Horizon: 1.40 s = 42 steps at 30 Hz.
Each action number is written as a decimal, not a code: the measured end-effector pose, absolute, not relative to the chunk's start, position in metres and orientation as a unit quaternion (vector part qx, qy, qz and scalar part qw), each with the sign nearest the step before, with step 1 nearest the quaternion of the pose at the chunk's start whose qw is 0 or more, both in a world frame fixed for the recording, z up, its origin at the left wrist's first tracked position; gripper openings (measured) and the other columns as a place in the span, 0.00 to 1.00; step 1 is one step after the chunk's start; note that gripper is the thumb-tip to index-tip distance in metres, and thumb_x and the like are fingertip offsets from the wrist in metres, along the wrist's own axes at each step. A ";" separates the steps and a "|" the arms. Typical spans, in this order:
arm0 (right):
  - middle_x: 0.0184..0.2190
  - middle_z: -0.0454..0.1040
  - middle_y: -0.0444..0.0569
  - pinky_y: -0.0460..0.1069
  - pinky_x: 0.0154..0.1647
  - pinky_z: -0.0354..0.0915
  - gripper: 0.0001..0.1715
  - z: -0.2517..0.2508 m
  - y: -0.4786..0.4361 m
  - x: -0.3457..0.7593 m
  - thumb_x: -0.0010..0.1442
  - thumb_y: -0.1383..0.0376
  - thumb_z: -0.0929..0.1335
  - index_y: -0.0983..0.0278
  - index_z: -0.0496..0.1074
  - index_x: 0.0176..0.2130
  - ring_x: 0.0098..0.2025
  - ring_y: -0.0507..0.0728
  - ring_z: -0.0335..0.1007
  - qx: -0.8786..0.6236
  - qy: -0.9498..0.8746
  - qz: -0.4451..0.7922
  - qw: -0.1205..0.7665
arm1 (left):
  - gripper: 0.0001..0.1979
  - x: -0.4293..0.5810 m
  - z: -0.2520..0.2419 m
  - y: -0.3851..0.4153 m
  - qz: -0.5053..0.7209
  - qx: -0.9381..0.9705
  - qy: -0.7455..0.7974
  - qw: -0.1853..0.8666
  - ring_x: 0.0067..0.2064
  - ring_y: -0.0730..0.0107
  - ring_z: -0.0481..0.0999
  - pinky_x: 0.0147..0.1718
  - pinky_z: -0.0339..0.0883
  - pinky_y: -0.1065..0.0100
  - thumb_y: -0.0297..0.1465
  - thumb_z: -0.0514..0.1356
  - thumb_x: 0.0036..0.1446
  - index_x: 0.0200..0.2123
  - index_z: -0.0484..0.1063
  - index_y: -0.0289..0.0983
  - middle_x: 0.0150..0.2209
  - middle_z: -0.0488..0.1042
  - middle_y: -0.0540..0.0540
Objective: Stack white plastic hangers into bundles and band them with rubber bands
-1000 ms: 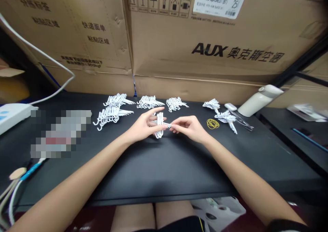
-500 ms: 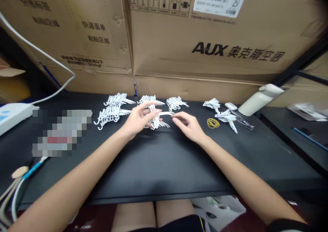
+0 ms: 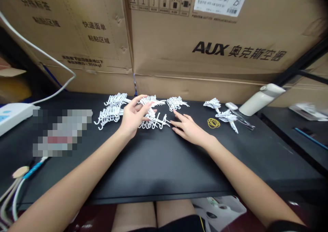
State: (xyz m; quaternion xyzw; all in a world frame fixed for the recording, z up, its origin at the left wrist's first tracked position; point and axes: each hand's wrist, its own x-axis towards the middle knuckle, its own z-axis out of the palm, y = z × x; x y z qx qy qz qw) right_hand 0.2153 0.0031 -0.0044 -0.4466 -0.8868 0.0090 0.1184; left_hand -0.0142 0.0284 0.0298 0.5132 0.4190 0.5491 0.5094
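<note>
My left hand is at the middle of the black table, thumb and fingers curled round a small bunch of white hooks; the fingers partly hide it. Beneath and to the right of it lies a row of thin white hooks with bent ends. My right hand has its fingers spread low over the table. Its fingertips are close to the right end of that row, by a single white hook. Whether they touch it I cannot tell. Behind the left fingers sits another cluster of white hooks.
More hook piles lie at left, back centre and right. Yellow rubber bands are right of my right hand. A white bottle leans at the back right. Cardboard boxes wall the back; a power strip stands left.
My right hand has opened its fingers and moved slightly down and away from the white piece at its fingertips. A hook now lies at the row's right end. The left hand has shifted slightly left.
</note>
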 end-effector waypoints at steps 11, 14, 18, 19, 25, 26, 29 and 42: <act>0.29 0.74 0.52 0.51 0.35 0.66 0.09 0.001 0.016 0.237 0.58 0.70 0.64 0.66 0.72 0.30 0.31 0.57 0.70 -0.555 -0.790 0.125 0.229 | 0.27 -0.014 0.032 0.027 0.535 0.535 0.420 0.501 0.38 0.63 0.80 0.22 0.73 0.76 0.38 0.64 0.51 0.53 0.64 0.38 0.48 0.76 0.39; 0.27 0.75 0.51 0.50 0.33 0.67 0.08 0.007 0.024 0.255 0.59 0.65 0.65 0.67 0.72 0.31 0.29 0.56 0.72 -0.548 -0.763 0.205 0.276 | 0.26 -0.014 0.032 0.023 0.463 0.590 0.394 0.531 0.38 0.61 0.81 0.21 0.70 0.77 0.37 0.64 0.51 0.53 0.65 0.38 0.47 0.76 0.39; 0.29 0.76 0.50 0.49 0.34 0.69 0.13 0.020 0.028 0.268 0.54 0.58 0.70 0.67 0.73 0.32 0.28 0.53 0.72 -0.488 -0.687 0.388 0.372 | 0.24 -0.013 0.029 0.018 0.368 0.662 0.348 0.552 0.38 0.60 0.81 0.23 0.70 0.75 0.37 0.64 0.52 0.52 0.66 0.37 0.46 0.76 0.37; 0.29 0.76 0.49 0.49 0.34 0.69 0.14 0.022 0.027 0.269 0.53 0.57 0.71 0.67 0.73 0.32 0.28 0.52 0.71 -0.479 -0.678 0.408 0.381 | 0.24 -0.013 0.028 0.018 0.357 0.670 0.341 0.554 0.38 0.60 0.81 0.24 0.70 0.74 0.37 0.64 0.52 0.51 0.66 0.37 0.47 0.76 0.37; 0.27 0.76 0.48 0.48 0.32 0.68 0.14 0.030 0.020 0.262 0.51 0.57 0.73 0.66 0.75 0.31 0.26 0.51 0.70 -0.458 -0.672 0.428 0.394 | 0.24 -0.011 0.022 0.018 0.335 0.691 0.322 0.554 0.40 0.60 0.80 0.31 0.73 0.69 0.37 0.64 0.53 0.52 0.65 0.37 0.48 0.74 0.37; 0.27 0.76 0.48 0.48 0.32 0.68 0.13 0.031 0.020 0.260 0.51 0.58 0.73 0.66 0.75 0.31 0.26 0.51 0.70 -0.455 -0.679 0.426 0.388 | 0.24 -0.011 0.021 0.019 0.336 0.692 0.322 0.553 0.40 0.61 0.80 0.32 0.73 0.68 0.37 0.64 0.53 0.52 0.65 0.37 0.49 0.74 0.37; 0.28 0.76 0.48 0.48 0.32 0.68 0.12 0.030 0.017 0.253 0.52 0.58 0.72 0.66 0.76 0.31 0.26 0.52 0.70 -0.443 -0.699 0.427 0.365 | 0.24 -0.011 0.020 0.019 0.340 0.691 0.325 0.548 0.40 0.61 0.80 0.37 0.73 0.65 0.37 0.64 0.52 0.52 0.65 0.37 0.49 0.74 0.37; 0.25 0.76 0.47 0.48 0.30 0.67 0.13 0.022 0.012 0.234 0.50 0.59 0.73 0.67 0.78 0.32 0.26 0.52 0.70 -0.423 -0.709 0.464 0.323 | 0.31 -0.011 0.020 0.019 0.342 0.693 0.335 0.538 0.38 0.64 0.78 0.30 0.73 0.68 0.38 0.64 0.52 0.57 0.61 0.38 0.49 0.74 0.36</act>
